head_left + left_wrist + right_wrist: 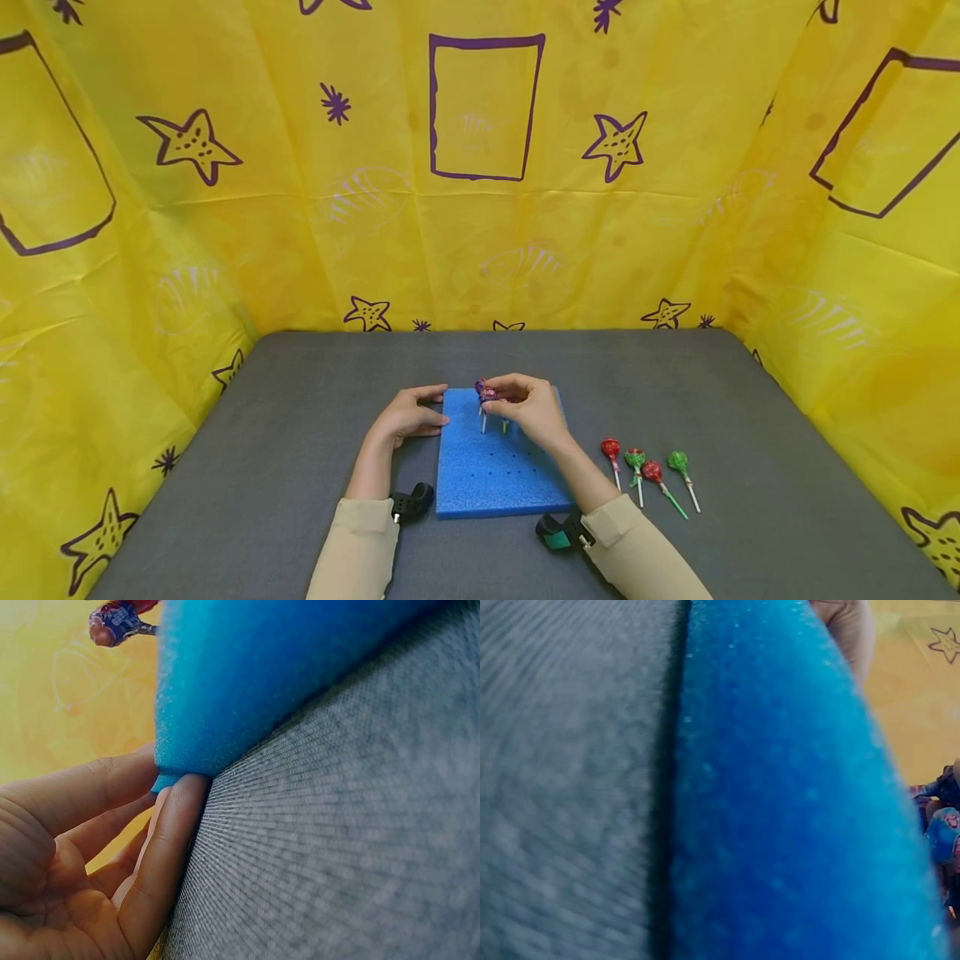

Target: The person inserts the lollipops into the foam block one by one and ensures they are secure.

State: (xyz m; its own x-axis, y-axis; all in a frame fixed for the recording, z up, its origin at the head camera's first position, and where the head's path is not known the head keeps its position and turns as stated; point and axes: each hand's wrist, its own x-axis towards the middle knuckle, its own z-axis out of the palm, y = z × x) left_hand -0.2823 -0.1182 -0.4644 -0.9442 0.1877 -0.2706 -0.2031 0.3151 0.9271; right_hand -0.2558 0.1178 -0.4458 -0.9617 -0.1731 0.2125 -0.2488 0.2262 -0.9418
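My left hand (pixel 408 414) is at the left edge of a blue foam board (pixel 487 492), near its back corner. In the left wrist view the thumb and fingertips pinch the foam's edge. Over the back of the board, my right hand (pixel 531 408) pinches the head of a lollipop (pixel 489 396) in a purple-red wrapper between thumb and fingers, its white stick pointing down. Another purple-wrapped lollipop (pixel 480 385) stands just behind it. A lollipop with a green stick (pixel 505 426) stands beside, mostly hidden by the right hand.
Rows of small holes (pixel 510 472) dot the board's front half. On the dark grey table (pixel 300 400), right of the board, lie several lollipops: a red one (pixel 611 450), a green-and-red one (pixel 635 460), another red (pixel 652 472) and a green one (pixel 678 462). A yellow patterned cloth (pixel 480 250) surrounds the table.
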